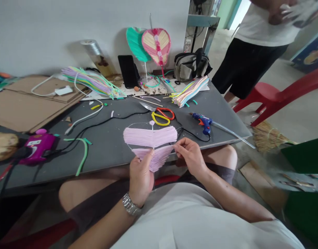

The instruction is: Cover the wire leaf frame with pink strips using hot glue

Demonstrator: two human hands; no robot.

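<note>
A pink leaf-shaped fan [152, 137] made of pipe cleaners on a thin wire frame is held over the table's front edge. Its rows form a V, with a gap between the upper and lower bands. My left hand [142, 176] grips the lower part, thumb on top along the middle. At the fan's right edge, the fingers of my right hand [191, 155] pinch the end of a pink pipe cleaner. Just beyond the fan lie scissors [162, 116] with one red and one yellow handle. A blue glue gun [204, 122] with a clear stick rests to the right.
Pipe cleaner bundles [92, 83] [191, 91] lie at the back. Finished green [138, 43] and pink [156, 46] fans stand near a phone [127, 71] and bag [192, 65]. Cardboard [31, 103] and a purple power strip [39, 147] are left. Another person [267, 34] stands right, by a red chair [275, 93].
</note>
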